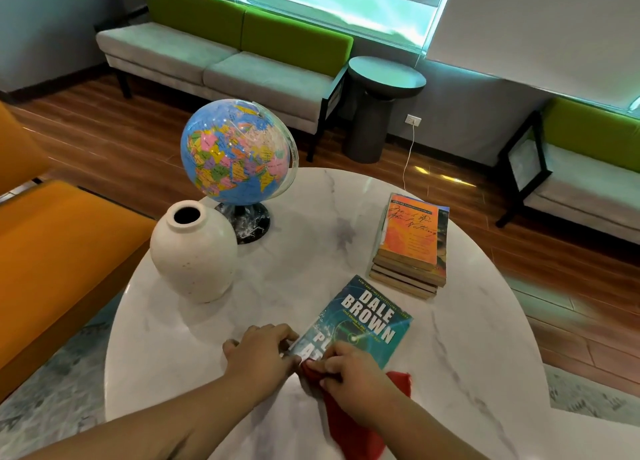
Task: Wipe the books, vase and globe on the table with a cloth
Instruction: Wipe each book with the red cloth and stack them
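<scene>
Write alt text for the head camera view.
A right hand grips a red cloth at the near corner of a blue book on a marble table; the left hand rests on its edge. Beyond stand a vase, a globe and stacked books.

Table (311, 252): vase (194, 252) at left, globe (237, 151) just behind it. Stack of books (410, 245) at right, well apart. 1 book (363, 321) lies flat near the front; cloth (353, 421) at its near corner, under the right hand (356, 373).
</scene>
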{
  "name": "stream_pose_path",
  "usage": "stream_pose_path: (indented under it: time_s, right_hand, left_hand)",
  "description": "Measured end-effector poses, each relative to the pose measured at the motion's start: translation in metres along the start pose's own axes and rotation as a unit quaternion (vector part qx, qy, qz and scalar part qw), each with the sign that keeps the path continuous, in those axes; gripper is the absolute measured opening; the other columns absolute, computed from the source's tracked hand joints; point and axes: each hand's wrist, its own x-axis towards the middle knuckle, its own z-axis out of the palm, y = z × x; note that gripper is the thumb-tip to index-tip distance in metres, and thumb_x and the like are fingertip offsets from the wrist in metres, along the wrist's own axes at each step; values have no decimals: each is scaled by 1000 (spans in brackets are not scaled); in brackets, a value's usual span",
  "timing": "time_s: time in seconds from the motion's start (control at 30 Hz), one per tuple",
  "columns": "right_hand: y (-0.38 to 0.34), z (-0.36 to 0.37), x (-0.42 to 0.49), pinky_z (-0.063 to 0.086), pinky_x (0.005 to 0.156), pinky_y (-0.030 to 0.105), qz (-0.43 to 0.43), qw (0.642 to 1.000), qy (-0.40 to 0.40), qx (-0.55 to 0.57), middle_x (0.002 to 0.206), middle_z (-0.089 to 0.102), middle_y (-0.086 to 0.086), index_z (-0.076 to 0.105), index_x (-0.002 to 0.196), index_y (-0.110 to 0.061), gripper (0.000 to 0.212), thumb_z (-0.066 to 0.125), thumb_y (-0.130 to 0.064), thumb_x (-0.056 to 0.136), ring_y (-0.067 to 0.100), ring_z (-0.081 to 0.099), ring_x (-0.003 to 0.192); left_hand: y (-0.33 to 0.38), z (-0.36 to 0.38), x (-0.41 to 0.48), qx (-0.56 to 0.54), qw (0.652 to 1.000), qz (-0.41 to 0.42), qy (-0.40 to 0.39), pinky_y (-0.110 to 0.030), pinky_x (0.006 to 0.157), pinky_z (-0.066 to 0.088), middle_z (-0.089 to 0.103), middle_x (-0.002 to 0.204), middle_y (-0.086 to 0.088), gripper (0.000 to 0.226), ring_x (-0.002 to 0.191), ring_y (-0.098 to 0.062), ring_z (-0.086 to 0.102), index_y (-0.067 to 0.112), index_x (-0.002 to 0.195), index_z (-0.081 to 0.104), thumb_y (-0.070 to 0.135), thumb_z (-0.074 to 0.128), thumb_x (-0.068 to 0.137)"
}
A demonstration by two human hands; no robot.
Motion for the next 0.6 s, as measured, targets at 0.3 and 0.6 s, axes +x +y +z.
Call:
stream_pose_path:
  time_s: [0.3, 0.6]
  right_hand:
    - [11, -6, 10, 42, 96, 21, 64, 995, 78, -25, 114, 51, -6, 65, 120, -20, 28, 50, -19, 96, 12, 54, 100]
    - [20, -13, 17, 41, 91, 19, 76, 993, 89, -29, 110, 48, -7, 63, 122, -23, 29, 46, -21, 99, 11, 53, 97]
  left_hand:
    - [10, -2, 4, 6, 1000, -19, -18, -39, 81, 27, 58, 107, 17, 28, 110, -12, 45, 42, 109, 57, 39, 62, 82]
    - [11, -4, 5, 20, 999, -12, -30, -41, 87, 28, 57, 107, 15, 27, 111, -14, 43, 41, 108, 56, 41, 62, 83]
